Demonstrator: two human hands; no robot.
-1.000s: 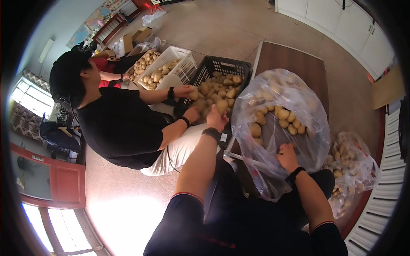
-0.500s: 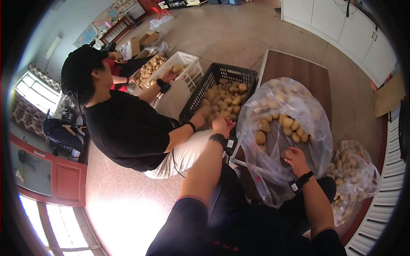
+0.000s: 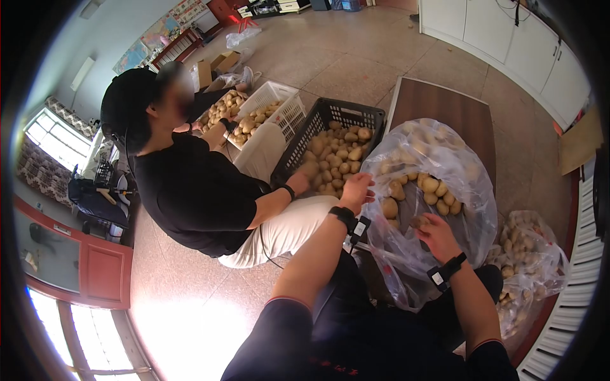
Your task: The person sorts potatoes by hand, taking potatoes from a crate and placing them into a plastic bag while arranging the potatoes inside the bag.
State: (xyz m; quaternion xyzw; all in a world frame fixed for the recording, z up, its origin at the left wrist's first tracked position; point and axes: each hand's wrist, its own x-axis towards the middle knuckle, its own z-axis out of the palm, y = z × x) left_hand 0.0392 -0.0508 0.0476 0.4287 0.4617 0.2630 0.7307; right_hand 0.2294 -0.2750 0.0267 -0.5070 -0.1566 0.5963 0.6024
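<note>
The right hand (image 3: 440,236) pinches a small brown potato (image 3: 419,221) in its fingertips, by the mouth of a clear plastic bag (image 3: 473,219). The left hand (image 3: 358,192) has bent fingers and is just beside the bag's left edge — I cannot tell if it grips anything. The potato should be light and hard, maybe a bit dusty or slick, so its fat middle looks like the best place to hold it. The bag looks thin, soft and floppy, and could slip or crumple. More potatoes (image 3: 441,195) lie in the bag, which sits on a brown table (image 3: 445,101). To the left is a black crate (image 3: 353,116) of potatoes, with a co-worker's hand (image 3: 298,183) at its near side, then a white basket (image 3: 291,120). Half a second ago the left hand was over the crate's near end — now it is next to the bag. The right hand is about where it was.
</note>
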